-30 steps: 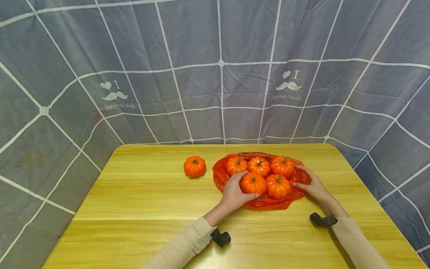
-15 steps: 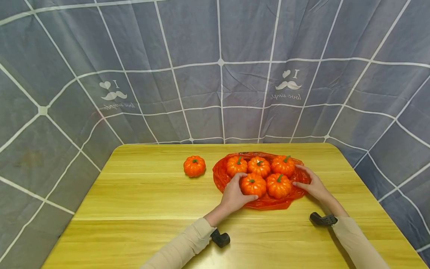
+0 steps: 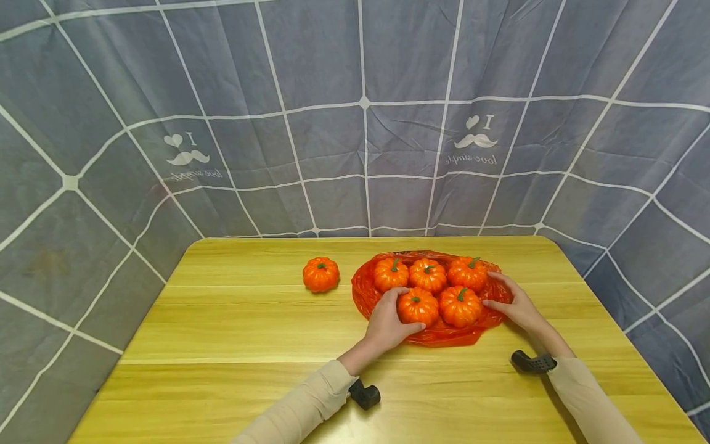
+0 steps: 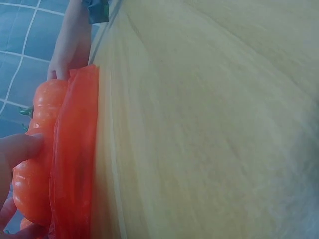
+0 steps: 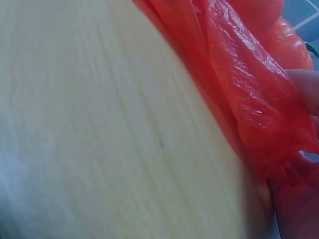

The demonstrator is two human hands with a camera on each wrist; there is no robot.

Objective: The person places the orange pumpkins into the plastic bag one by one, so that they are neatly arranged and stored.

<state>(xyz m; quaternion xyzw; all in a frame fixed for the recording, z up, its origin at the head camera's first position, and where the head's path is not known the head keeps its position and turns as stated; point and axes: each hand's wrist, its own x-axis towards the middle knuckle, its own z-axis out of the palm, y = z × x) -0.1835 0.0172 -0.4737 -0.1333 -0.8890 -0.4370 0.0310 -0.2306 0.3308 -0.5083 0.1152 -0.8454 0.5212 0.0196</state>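
Observation:
A crumpled red plastic bag (image 3: 444, 336) lies on the table with several orange toy pumpkins on it, green stems up. My left hand (image 3: 386, 320) curves its thumb and fingers around the front-left pumpkin (image 3: 418, 306). In the left wrist view, the thumb presses that pumpkin's side (image 4: 32, 179). At the bag's right end, my right hand (image 3: 518, 308) has its thumb near the front-right pumpkin (image 3: 460, 307) and its fingers by the back-right one (image 3: 468, 274). The right wrist view shows red plastic (image 5: 269, 114) between that thumb and the fingers below.
A single orange pumpkin (image 3: 321, 274) stands on the bare wood left of the bag. Behind the wooden table (image 3: 249, 333) hangs a grey cloth (image 3: 322, 148) with white lines, which also runs along both sides.
The front-left pumpkin has shifted very slightly under my left hand, and the back-right pumpkin's stem leans a little further right. Both hands stay nearly in place.

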